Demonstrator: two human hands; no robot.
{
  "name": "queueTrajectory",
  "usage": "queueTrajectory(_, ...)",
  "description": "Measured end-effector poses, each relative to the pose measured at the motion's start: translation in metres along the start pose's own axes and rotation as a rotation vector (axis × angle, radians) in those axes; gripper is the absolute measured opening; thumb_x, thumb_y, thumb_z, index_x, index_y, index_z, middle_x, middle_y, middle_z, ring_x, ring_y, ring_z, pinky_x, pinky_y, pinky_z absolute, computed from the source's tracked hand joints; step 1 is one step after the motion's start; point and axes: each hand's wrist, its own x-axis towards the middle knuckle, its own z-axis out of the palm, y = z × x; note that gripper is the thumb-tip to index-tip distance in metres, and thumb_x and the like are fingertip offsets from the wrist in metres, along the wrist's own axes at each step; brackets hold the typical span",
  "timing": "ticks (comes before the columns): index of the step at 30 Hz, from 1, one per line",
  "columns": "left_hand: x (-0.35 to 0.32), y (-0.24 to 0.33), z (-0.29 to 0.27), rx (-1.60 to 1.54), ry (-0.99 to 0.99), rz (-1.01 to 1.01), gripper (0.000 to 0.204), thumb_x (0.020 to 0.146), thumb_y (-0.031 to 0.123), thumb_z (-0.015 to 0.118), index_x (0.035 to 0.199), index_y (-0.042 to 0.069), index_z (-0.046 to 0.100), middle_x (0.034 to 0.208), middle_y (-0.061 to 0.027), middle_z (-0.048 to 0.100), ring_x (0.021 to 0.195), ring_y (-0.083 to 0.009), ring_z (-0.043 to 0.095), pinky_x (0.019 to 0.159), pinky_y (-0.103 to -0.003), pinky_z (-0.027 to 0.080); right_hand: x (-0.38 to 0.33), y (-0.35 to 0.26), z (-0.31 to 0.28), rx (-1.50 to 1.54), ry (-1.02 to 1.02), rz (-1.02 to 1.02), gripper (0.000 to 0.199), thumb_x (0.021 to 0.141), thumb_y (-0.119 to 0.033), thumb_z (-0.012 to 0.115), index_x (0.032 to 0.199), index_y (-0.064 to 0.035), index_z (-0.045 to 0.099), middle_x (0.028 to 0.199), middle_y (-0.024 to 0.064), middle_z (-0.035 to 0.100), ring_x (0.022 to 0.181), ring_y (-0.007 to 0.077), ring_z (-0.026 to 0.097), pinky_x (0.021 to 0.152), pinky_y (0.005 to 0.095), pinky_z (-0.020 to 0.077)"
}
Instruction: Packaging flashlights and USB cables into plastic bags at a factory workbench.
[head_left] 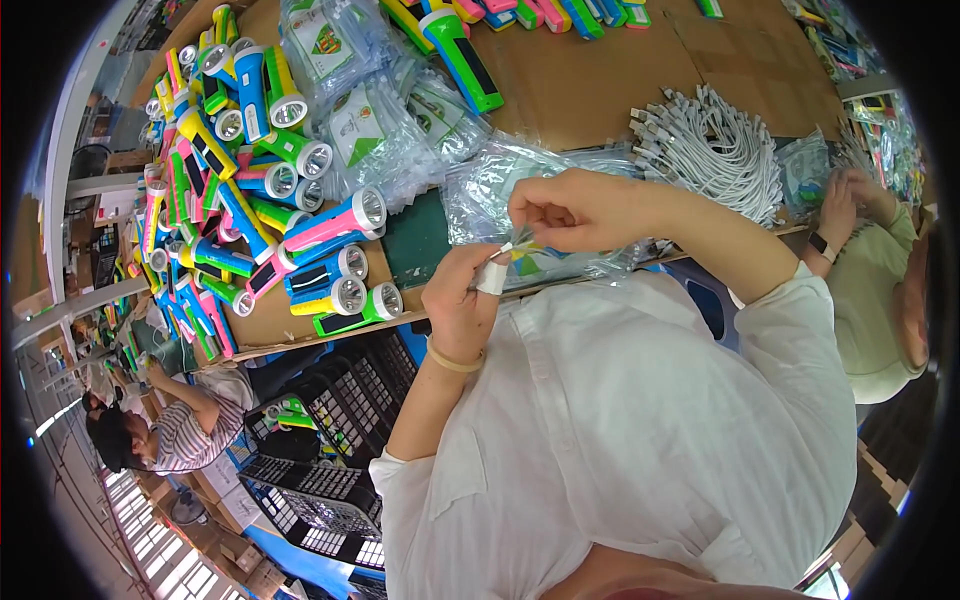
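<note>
My left hand is closed at the table's near edge, with a small white piece at its thumb and fingers. Whether that piece is held or wrapped round a finger is unclear. Just above and to the right, my right hand has its fingers curled into a pinch, close to the left fingertips. A small greyish, see-through bit shows between the two hands, too small to name. Under and behind them lie clear plastic bags. Closest on the left is a pink and blue flashlight at the edge of a heap.
Many colourful flashlights cover the left of the table. Packed bags with printed cards lie behind. A bundle of white cables sits at right. Black plastic crates stand below. Co-workers sit at left and right.
</note>
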Motion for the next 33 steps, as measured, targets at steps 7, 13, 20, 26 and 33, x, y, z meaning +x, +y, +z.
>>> queueTrajectory(7,-0.009,-0.006,0.009,-0.171,0.076,-0.114,0.017,0.084,-0.003,0.072,0.100,0.000,0.070,0.094,-0.0133,0.072,0.080,-0.0238,0.069,0.074,-0.030,0.054,0.011,0.004,0.020,-0.167,0.111,-0.262,0.017,0.090,-0.019,0.073,0.097,-0.0045,0.067,0.081,0.0086,0.066,0.071,0.0254,0.063,0.061,0.0351,0.0470)
queueTrajectory(13,-0.018,-0.009,-0.004,-0.352,0.081,-0.236,0.008,0.094,-0.005,0.064,0.102,-0.004,0.064,0.091,-0.0084,0.068,0.074,-0.0140,0.066,0.071,-0.026,0.056,-0.037,0.020,-0.008,-0.443,0.356,-0.261,0.013,0.086,-0.016,0.075,0.089,-0.0048,0.069,0.086,0.0079,0.064,0.075,0.0277,0.063,0.065,0.0374,0.0494)
queueTrajectory(20,0.005,-0.039,0.000,-0.431,-0.163,-0.437,0.029,0.105,0.018,0.050,0.103,-0.005,0.068,0.099,-0.0083,0.071,0.093,-0.0161,0.062,0.088,-0.029,0.048,-0.083,0.046,-0.027,-0.629,0.540,-0.181,0.015,0.090,-0.015,0.070,0.097,-0.0032,0.063,0.089,0.0124,0.063,0.078,0.0321,0.063,0.065,0.0396,0.0491)
queueTrajectory(26,0.034,-0.025,0.027,0.155,-0.221,-0.069,0.017,0.090,0.012,0.068,0.102,0.000,0.067,0.092,-0.0162,0.067,0.086,-0.0346,0.064,0.077,-0.040,0.052,-0.124,0.039,-0.081,-0.249,0.963,0.037,0.014,0.105,-0.017,0.053,0.104,-0.0032,0.056,0.082,0.0015,0.055,0.072,0.0090,0.047,0.064,0.0236,0.0406)
queueTrajectory(33,0.088,-0.034,0.087,0.487,-0.462,0.451,0.035,0.089,0.021,0.068,0.119,0.005,0.065,0.118,-0.0137,0.063,0.114,-0.0336,0.058,0.113,-0.055,0.032,-0.200,0.087,-0.248,0.167,1.443,0.211,0.024,0.103,-0.023,0.057,0.115,-0.0025,0.057,0.090,0.0059,0.066,0.067,0.0124,0.065,0.056,0.0281,0.0521)
